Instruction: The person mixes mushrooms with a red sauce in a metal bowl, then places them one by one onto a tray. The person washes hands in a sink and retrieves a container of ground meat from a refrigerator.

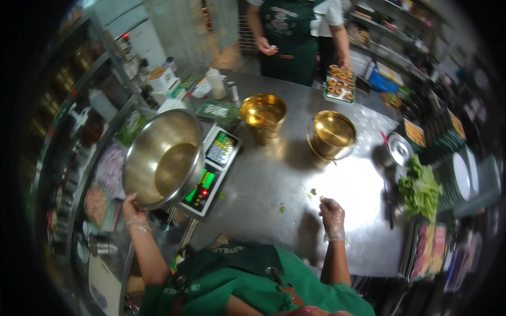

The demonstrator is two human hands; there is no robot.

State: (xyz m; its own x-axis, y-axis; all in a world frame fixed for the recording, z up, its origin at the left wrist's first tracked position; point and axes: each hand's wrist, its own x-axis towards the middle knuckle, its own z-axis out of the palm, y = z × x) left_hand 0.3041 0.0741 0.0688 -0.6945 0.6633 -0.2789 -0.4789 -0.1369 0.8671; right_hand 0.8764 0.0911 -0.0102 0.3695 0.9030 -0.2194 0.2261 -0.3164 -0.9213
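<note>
My left hand [135, 210], in a clear plastic glove, grips the near rim of a large stainless steel mixing bowl [136, 166]. The bowl is tilted and has a wet, brownish residue inside. It overlaps a digital scale [229, 152] with lit displays; whether it touches the scale cannot be told. My right hand [333, 218], also gloved, is held with curled fingers over the steel table [257, 189], and I see no object in it. Green scraps [282, 208] lie left of it. Beyond stand two gold-coloured metal buckets, one at left [263, 112] and one at right [333, 132].
Across the table a person in an apron [290, 39] holds a tray of ring-shaped food [339, 85]. Lettuce [420, 189], stacked plates [454, 177], a lidded pot [399, 149] and a tray of sliced food [429, 252] line the right. Bagged chopped onion [112, 170] sits left.
</note>
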